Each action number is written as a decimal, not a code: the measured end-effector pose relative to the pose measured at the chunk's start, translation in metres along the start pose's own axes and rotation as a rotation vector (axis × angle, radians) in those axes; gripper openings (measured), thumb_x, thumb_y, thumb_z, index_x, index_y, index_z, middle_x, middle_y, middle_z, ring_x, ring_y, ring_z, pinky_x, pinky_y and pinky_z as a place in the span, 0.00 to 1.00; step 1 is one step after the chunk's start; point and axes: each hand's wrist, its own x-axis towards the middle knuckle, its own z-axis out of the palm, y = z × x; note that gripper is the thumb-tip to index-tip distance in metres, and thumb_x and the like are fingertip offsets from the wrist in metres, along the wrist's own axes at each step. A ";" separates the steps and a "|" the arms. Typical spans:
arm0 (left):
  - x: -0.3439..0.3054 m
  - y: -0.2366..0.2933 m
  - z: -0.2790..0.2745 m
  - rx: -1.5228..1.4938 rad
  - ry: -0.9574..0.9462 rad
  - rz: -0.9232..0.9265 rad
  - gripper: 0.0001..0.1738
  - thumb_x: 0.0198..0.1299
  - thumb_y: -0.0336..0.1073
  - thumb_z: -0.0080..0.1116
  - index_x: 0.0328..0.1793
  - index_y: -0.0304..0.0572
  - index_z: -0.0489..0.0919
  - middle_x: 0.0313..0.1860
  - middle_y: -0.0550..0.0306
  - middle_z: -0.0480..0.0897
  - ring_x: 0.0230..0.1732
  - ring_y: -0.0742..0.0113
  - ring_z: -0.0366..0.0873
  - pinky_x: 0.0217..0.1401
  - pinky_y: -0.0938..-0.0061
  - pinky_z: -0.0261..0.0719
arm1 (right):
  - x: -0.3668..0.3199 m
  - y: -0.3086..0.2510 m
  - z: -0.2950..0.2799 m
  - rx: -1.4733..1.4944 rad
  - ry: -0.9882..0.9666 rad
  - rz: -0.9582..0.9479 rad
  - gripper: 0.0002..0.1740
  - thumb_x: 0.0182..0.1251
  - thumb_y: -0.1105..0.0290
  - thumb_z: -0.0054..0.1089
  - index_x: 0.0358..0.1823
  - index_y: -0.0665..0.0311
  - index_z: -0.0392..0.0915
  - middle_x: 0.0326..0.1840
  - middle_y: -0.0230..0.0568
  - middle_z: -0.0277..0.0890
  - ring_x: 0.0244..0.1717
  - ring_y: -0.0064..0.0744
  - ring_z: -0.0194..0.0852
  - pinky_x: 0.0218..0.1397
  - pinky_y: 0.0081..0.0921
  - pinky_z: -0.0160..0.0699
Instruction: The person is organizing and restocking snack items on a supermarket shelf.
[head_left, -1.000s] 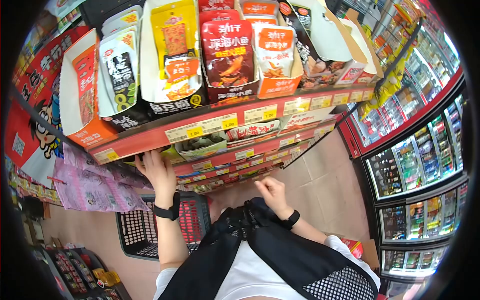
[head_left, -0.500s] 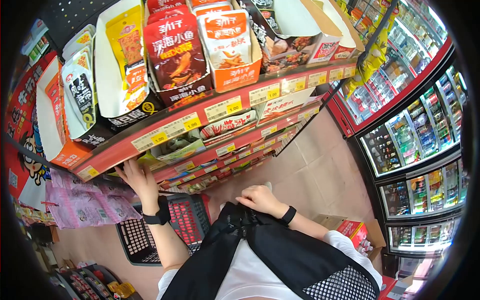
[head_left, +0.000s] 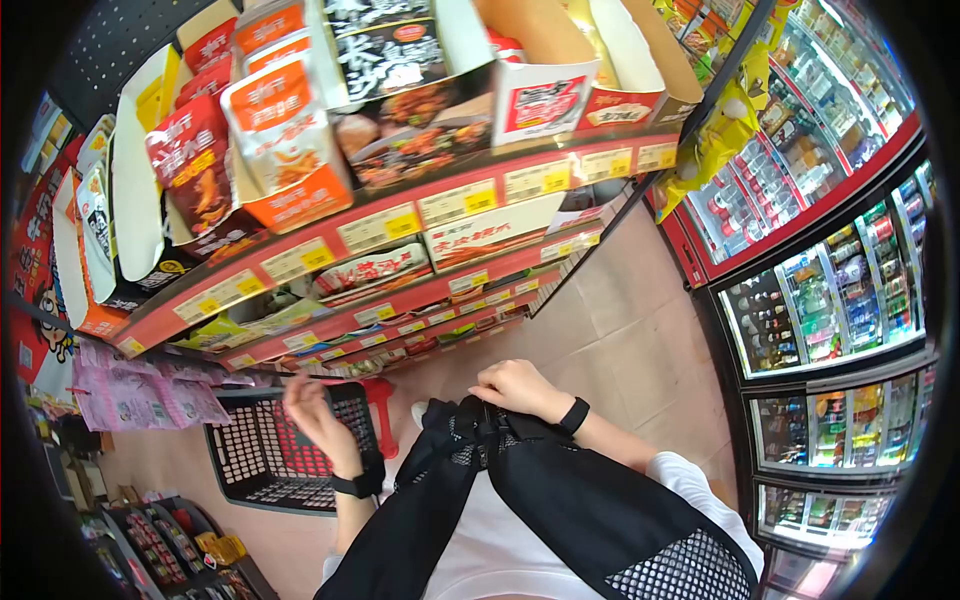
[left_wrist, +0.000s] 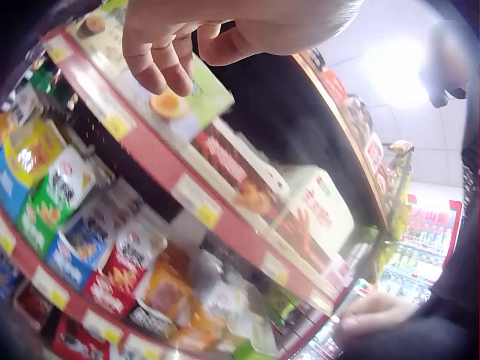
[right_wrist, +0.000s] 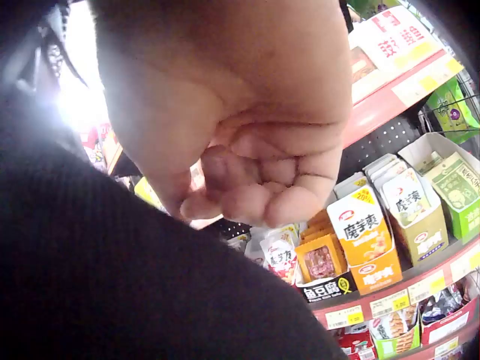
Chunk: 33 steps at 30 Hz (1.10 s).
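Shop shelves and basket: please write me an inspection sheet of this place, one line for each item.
Surface: beige tiled floor; red shelves with yellow price tags.
Job's things: black basket with a red handle, low beside the shelves.
Clutter: snack packets stand in open cartons on the shelves; pink packets hang at the left.
Hands: left hand above the basket, fingers loosely curled, holding nothing; right hand curled, resting on the black bag at the chest, nothing seen in it.
Cables: nothing seen.
Surroundings: drink fridges with glass doors at the right.
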 end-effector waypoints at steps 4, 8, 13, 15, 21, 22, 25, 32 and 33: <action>-0.069 0.031 0.074 0.027 -0.373 -0.077 0.15 0.64 0.21 0.44 0.56 0.34 0.73 0.50 0.50 0.76 0.43 0.65 0.78 0.53 0.71 0.74 | -0.024 0.045 -0.031 -0.019 -0.060 0.045 0.17 0.64 0.57 0.58 0.24 0.62 0.78 0.25 0.43 0.78 0.31 0.49 0.79 0.36 0.43 0.77; -0.090 0.074 0.137 0.225 -0.757 0.018 0.14 0.58 0.18 0.47 0.47 0.35 0.79 0.36 0.48 0.80 0.40 0.55 0.80 0.46 0.67 0.75 | -0.041 0.080 -0.055 -0.022 -0.110 0.067 0.18 0.64 0.55 0.59 0.24 0.61 0.79 0.25 0.46 0.78 0.29 0.50 0.78 0.32 0.44 0.75; -0.116 0.099 0.171 0.234 -0.756 -0.017 0.14 0.58 0.17 0.47 0.47 0.33 0.78 0.38 0.48 0.81 0.39 0.55 0.81 0.45 0.67 0.77 | -0.061 0.119 -0.051 -0.009 -0.231 -0.024 0.17 0.64 0.55 0.60 0.27 0.61 0.79 0.26 0.47 0.79 0.30 0.52 0.79 0.33 0.45 0.75; -0.124 0.107 0.170 0.257 -0.733 -0.065 0.14 0.60 0.16 0.45 0.47 0.32 0.78 0.38 0.47 0.81 0.40 0.57 0.81 0.47 0.70 0.78 | -0.062 0.129 -0.052 0.025 -0.255 -0.022 0.15 0.63 0.57 0.59 0.28 0.62 0.78 0.27 0.47 0.79 0.33 0.52 0.79 0.36 0.45 0.76; -0.144 0.111 0.162 0.385 -0.647 -0.100 0.12 0.59 0.18 0.47 0.46 0.30 0.78 0.39 0.45 0.82 0.39 0.52 0.82 0.46 0.66 0.79 | -0.028 0.200 -0.035 -0.016 0.060 0.041 0.13 0.59 0.64 0.61 0.40 0.66 0.77 0.59 0.57 0.68 0.57 0.56 0.70 0.52 0.44 0.77; -0.146 0.113 0.160 0.401 -0.642 -0.110 0.12 0.59 0.18 0.47 0.46 0.30 0.78 0.39 0.45 0.82 0.39 0.52 0.82 0.46 0.66 0.79 | -0.015 0.210 -0.036 -0.093 0.147 0.040 0.15 0.59 0.65 0.61 0.43 0.67 0.77 0.63 0.57 0.65 0.59 0.57 0.68 0.55 0.44 0.76; -0.153 0.118 0.154 0.444 -0.616 -0.148 0.11 0.60 0.19 0.47 0.46 0.30 0.78 0.39 0.44 0.82 0.40 0.52 0.82 0.46 0.66 0.79 | 0.017 0.241 -0.038 -0.275 0.047 0.139 0.21 0.61 0.62 0.60 0.50 0.69 0.76 0.67 0.56 0.63 0.64 0.57 0.65 0.65 0.44 0.69; -0.165 0.119 0.137 0.477 -0.524 -0.227 0.11 0.61 0.20 0.47 0.46 0.30 0.78 0.39 0.43 0.82 0.40 0.51 0.82 0.47 0.65 0.79 | 0.052 0.318 -0.016 -0.347 -0.159 0.136 0.25 0.58 0.61 0.61 0.55 0.66 0.75 0.65 0.53 0.68 0.64 0.51 0.66 0.62 0.41 0.73; -0.166 0.118 0.136 0.469 -0.510 -0.233 0.11 0.61 0.20 0.47 0.47 0.30 0.78 0.39 0.43 0.82 0.40 0.51 0.82 0.47 0.65 0.79 | 0.057 0.315 -0.019 -0.327 -0.179 0.182 0.24 0.58 0.62 0.61 0.55 0.65 0.76 0.64 0.53 0.69 0.64 0.51 0.66 0.61 0.42 0.73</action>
